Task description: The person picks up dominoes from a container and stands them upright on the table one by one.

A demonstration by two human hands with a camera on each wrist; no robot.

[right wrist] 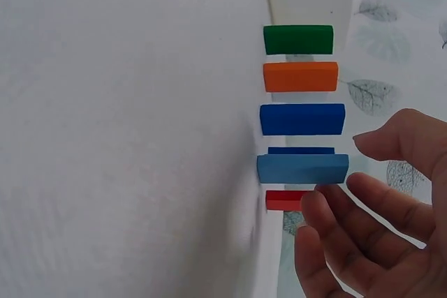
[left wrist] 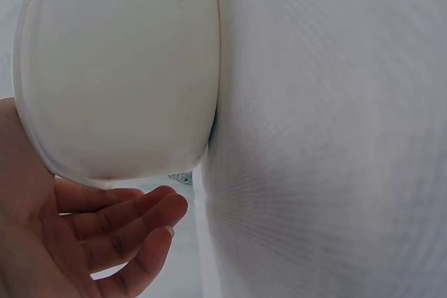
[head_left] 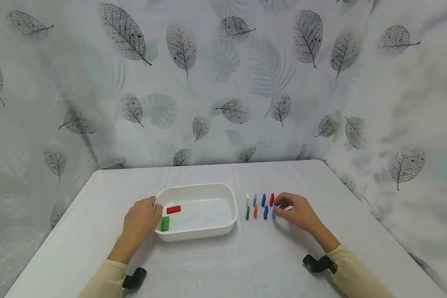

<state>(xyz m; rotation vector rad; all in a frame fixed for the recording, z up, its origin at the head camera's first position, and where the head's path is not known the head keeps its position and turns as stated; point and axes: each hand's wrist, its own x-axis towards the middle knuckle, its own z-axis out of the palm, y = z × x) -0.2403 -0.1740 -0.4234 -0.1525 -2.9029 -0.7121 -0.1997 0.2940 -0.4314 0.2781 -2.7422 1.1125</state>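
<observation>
A white plastic basin (head_left: 198,236) stands left of centre, a red block (head_left: 173,209) and a green block (head_left: 165,224) lying inside. My left hand (head_left: 143,217) holds the basin's left end, thumb over the rim; in the left wrist view its other fingers (left wrist: 133,232) are loosely bent outside the wall. To the right, domino-like blocks stand on edge in two rows. My right hand (head_left: 296,211) is at the right end of the near row, by a light blue block (right wrist: 302,169). Its thumb and forefinger are spread around the block's top, the thumb apart from it.
The near row also has a dark green block (right wrist: 298,40), an orange block (right wrist: 300,77) and a blue block (right wrist: 302,120). Behind them stand white (head_left: 247,200), light blue (head_left: 255,200), blue (head_left: 263,200) and red (head_left: 272,199) blocks. A white cloth covers the table (head_left: 223,269).
</observation>
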